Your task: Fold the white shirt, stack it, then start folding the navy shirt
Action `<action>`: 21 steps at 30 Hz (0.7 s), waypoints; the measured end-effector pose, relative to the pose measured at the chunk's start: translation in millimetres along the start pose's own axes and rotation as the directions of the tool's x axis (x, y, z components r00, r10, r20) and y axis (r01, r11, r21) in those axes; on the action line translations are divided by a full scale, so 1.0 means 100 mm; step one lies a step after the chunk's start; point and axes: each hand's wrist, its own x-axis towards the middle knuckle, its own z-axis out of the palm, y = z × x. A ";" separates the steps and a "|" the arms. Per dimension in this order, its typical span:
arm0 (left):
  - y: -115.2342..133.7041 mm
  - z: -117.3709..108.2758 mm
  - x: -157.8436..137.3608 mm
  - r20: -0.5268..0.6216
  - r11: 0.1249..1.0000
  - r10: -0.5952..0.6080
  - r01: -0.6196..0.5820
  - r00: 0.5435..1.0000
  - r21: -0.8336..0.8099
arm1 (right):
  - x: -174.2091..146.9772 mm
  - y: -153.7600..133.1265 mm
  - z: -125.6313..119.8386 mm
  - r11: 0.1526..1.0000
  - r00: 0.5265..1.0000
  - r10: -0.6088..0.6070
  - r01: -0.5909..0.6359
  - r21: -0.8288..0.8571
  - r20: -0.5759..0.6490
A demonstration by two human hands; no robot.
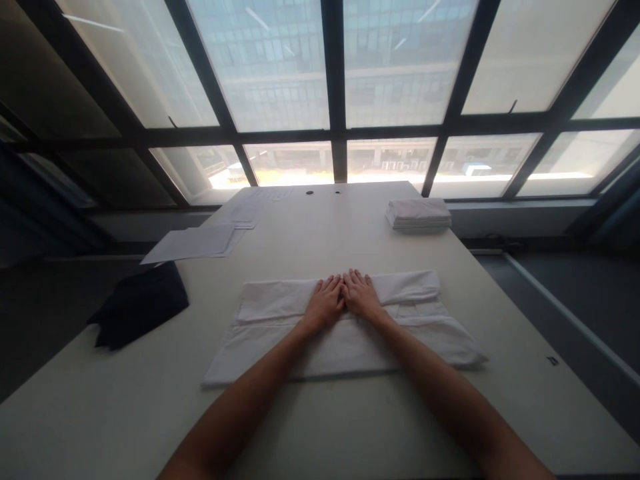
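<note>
A white cloth garment (280, 333) lies spread across the table in front of me, its far part folded over in a long band. My left hand (327, 301) rests palm down on that band near the middle, fingers stretched out. Right beside it, my right hand (360, 293) lies flat on the same cloth, its fingers pointing away from me. The two hands touch or nearly touch at the thumbs. Neither hand grips the fabric. Under my palms and forearms part of the garment is hidden.
On the white table (330, 237), a stack of folded white cloth (419, 215) sits at the back right. Sheets of paper (195, 243) lie along the left edge. Nearer on that side is a dark folded cloth (143, 303). Large windows (285, 67) stand behind the table.
</note>
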 end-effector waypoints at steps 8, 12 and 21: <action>-0.06 0.04 0.01 -0.006 0.999 0.020 -0.020 1.000 0.040 | 0.00 0.15 0.01 0.968 0.968 0.252 -0.252 -0.005 0.014; -0.09 0.07 0.02 -0.002 0.999 0.020 -0.019 1.000 0.040 | -0.06 0.43 -0.05 0.928 0.929 0.371 -0.370 -0.039 0.013; -0.04 0.03 0.01 0.004 1.000 0.006 -0.006 1.000 0.017 | -0.31 1.37 -0.24 0.791 0.799 0.567 -0.596 -0.137 -0.200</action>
